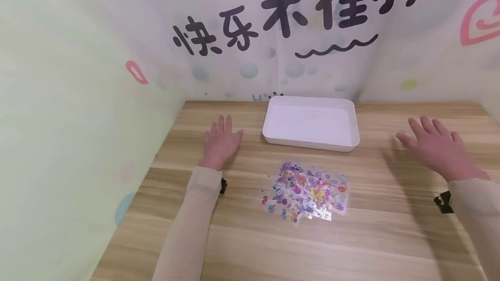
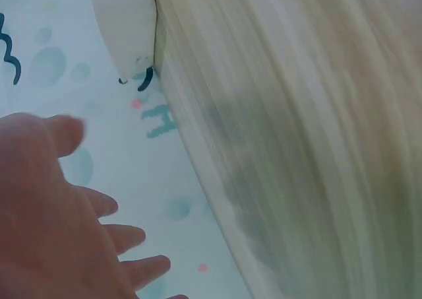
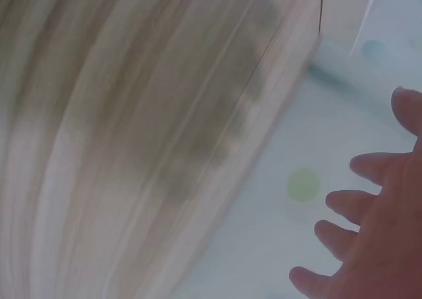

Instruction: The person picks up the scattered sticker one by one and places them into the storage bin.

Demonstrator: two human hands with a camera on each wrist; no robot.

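Both hands are held apart over the wooden table, palms down with fingers spread. My left hand (image 1: 222, 143) is left of a shallow white tray (image 1: 311, 145) and holds nothing. To the tray's right, my right hand (image 1: 436, 147) also holds nothing and casts a shadow on the wood. In front of the tray lies a heap of clear sticker sheets (image 1: 308, 192) with colourful small figures, some overlapping. The left wrist view shows the left hand (image 2: 59, 206) with extended fingers, and the right wrist view shows the right hand (image 3: 376, 206) likewise.
The wooden table (image 1: 242, 246) meets a printed wall cloth (image 1: 242, 73) with black lettering right behind the tray. Another pale cloth (image 1: 78, 112) borders the table on the left. Dark wrist straps (image 1: 444, 202) show at the sleeves.
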